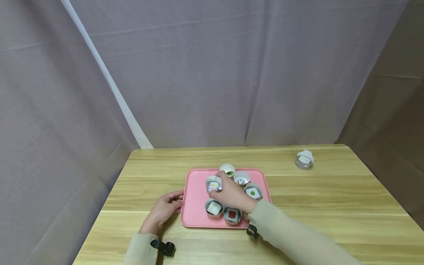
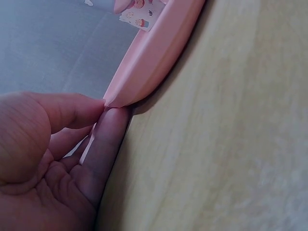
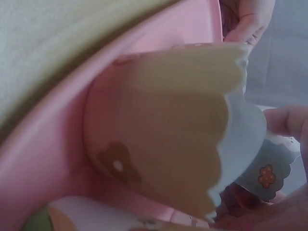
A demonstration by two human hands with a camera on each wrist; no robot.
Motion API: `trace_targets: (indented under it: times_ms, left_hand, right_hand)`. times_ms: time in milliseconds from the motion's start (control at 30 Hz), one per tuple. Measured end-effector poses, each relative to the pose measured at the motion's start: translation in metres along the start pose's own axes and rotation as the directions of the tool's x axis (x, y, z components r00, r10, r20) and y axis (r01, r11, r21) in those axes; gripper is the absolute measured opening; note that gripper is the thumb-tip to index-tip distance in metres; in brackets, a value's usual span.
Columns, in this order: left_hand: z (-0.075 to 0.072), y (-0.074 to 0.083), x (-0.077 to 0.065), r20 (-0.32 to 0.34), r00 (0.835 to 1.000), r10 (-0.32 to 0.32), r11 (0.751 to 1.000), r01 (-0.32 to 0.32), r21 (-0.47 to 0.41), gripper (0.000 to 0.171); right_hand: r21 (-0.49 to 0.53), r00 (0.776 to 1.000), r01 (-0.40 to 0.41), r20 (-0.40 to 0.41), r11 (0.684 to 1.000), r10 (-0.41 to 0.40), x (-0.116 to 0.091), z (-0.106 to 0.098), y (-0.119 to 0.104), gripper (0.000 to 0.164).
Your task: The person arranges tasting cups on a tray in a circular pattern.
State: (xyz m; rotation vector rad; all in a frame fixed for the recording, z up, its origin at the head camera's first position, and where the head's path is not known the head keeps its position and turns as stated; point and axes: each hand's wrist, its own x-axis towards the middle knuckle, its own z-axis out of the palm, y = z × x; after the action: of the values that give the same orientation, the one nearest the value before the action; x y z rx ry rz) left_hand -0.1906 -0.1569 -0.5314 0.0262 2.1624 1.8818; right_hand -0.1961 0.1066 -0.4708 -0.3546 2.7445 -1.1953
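A pink tray [image 1: 193, 213] lies on the wooden table, bearing several paper cake cups. My left hand [image 1: 165, 209] pinches the tray's left rim, with the thumb above and a finger underneath in the left wrist view. My right hand [image 1: 233, 193] reaches over the tray and grips a paper cake cup [image 1: 210, 179] with a pink-and-yellow decoration inside. Nearer me are a cup with a white filling [image 1: 214, 208] and a cup with a dark red square [image 1: 232, 215]. A tan scalloped cup [image 3: 163, 125] fills the right wrist view, partly covering my right hand.
A lone grey cup [image 1: 303, 160] with a white filling stands at the table's back right. At the tray's far edge sits a white cup [image 1: 227, 169] with green inside. Grey curtains [image 1: 198, 73] hang behind the table.
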Motion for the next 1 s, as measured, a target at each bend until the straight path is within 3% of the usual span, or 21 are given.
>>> trace_targets:
  times_ms: [167,467,700,1000]
  left_hand:
    - [0.0002,0.0011,0.0014,-0.006,1.0,-0.003,1.0,0.003,-0.011,0.041]
    - [0.0006,-0.0001,-0.0009,-0.002,1.0,-0.002,1.0,0.002,-0.01,0.042]
    - [0.0022,-0.001,-0.0001,0.002,1.0,-0.003,1.0,0.003,-0.01,0.042]
    - [0.002,0.0002,-0.0011,-0.006,1.0,-0.01,1.0,0.01,-0.012,0.041]
  right_hand:
    - [-0.034,1.0,0.019,-0.024,0.999,-0.02,0.0007,0.0032,-0.0013,0.062]
    - [0.035,0.996,-0.046,0.079,0.998,0.043,0.0041,0.0044,-0.0031,0.063]
    - [0.014,0.994,-0.015,0.104,1.0,0.014,0.0026,0.003,0.0023,0.055]
    - [0.069,0.997,0.033,0.066,0.997,-0.038,0.0012,0.0023,0.0013,0.074]
